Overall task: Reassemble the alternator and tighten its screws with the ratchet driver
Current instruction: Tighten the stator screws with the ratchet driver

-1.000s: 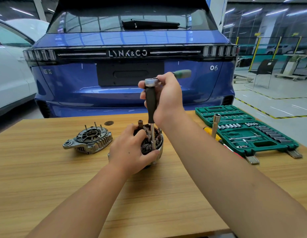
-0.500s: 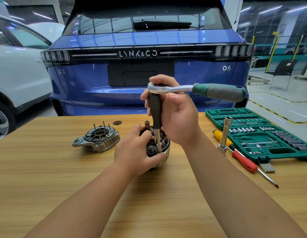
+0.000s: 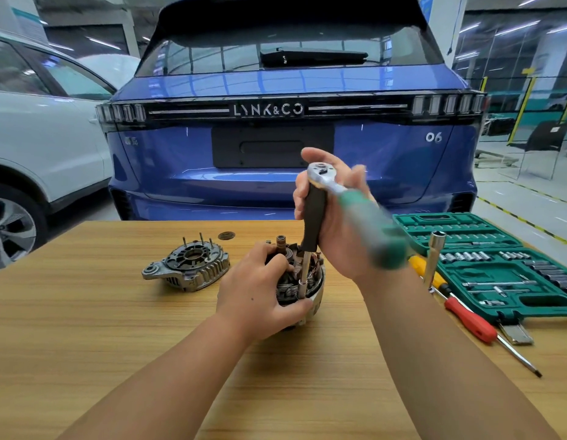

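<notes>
The alternator body (image 3: 310, 281), with copper windings showing, stands on the wooden table (image 3: 85, 328). My left hand (image 3: 260, 290) grips its near left side. My right hand (image 3: 336, 223) holds the black upright shaft of the ratchet driver (image 3: 313, 214); its socket tip sits down on the alternator's rim. The chrome ratchet head (image 3: 321, 173) is on top, and the green handle (image 3: 377, 236) is blurred, pointing toward me and to the right. The alternator's rear cover (image 3: 188, 265), with studs pointing up, lies apart to the left.
An open green socket case (image 3: 485, 265) lies at the right. Beside it are a red and a yellow screwdriver (image 3: 466, 315) and an upright socket extension (image 3: 434, 258). A small round cap (image 3: 226, 235) lies at the table's far edge. A blue car (image 3: 275, 138) stands behind the table.
The ratchet's green handle has swung from pointing right to pointing toward me. The driver stays upright on the alternator and my left hand keeps its hold. The camera view has shifted.
</notes>
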Action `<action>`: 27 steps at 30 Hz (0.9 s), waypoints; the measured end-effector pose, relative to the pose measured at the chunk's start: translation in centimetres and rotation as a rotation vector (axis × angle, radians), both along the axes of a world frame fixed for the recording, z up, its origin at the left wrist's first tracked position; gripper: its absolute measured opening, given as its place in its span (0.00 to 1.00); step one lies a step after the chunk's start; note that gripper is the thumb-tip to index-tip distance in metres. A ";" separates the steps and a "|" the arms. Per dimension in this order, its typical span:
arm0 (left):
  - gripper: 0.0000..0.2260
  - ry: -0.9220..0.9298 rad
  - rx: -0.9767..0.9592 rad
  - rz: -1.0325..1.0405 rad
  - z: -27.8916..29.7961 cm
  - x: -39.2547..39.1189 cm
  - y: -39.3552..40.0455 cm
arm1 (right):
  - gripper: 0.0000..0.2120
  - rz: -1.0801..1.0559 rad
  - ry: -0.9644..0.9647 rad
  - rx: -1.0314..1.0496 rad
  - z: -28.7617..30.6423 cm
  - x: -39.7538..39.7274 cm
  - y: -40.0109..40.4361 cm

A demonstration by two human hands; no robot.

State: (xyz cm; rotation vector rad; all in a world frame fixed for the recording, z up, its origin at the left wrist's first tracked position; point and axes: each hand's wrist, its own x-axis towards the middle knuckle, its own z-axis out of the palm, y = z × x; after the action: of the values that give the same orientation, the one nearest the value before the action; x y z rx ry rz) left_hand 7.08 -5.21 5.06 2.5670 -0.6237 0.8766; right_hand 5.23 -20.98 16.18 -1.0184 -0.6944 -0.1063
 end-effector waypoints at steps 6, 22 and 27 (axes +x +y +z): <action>0.27 0.013 -0.006 0.003 0.0 -0.1 -0.1 | 0.10 -0.452 0.257 -0.068 1.3 1.0 0.6; 0.26 0.006 -0.016 -0.074 0.1 0.1 0.4 | 0.15 0.169 -0.032 -0.061 -0.4 1.8 1.5; 0.25 -0.007 -0.021 -0.072 -0.1 0.1 0.4 | 0.17 0.109 -0.173 -0.050 -0.6 2.3 1.9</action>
State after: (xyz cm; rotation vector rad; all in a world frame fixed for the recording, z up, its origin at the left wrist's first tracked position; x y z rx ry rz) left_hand 7.23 -4.82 5.00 2.5078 -0.7008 0.8641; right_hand 7.57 -19.05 15.57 -1.0248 -0.9131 -0.0833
